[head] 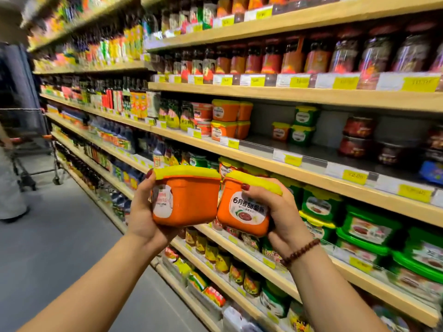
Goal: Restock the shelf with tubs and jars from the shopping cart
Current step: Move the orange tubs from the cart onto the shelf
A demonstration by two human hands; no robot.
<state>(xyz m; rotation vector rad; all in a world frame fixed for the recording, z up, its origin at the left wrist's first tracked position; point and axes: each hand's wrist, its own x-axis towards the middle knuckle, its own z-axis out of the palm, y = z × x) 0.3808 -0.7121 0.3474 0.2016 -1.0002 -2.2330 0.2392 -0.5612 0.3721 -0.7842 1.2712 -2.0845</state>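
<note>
Two orange plastic tubs with yellow lids are up before the shelving: our left hand [141, 212] clasps one tub [185, 197], our right hand [275, 212] the other [244, 212], label outward, probably bound for the matching stack [231, 119] on the wooden shelf [263, 155].
</note>
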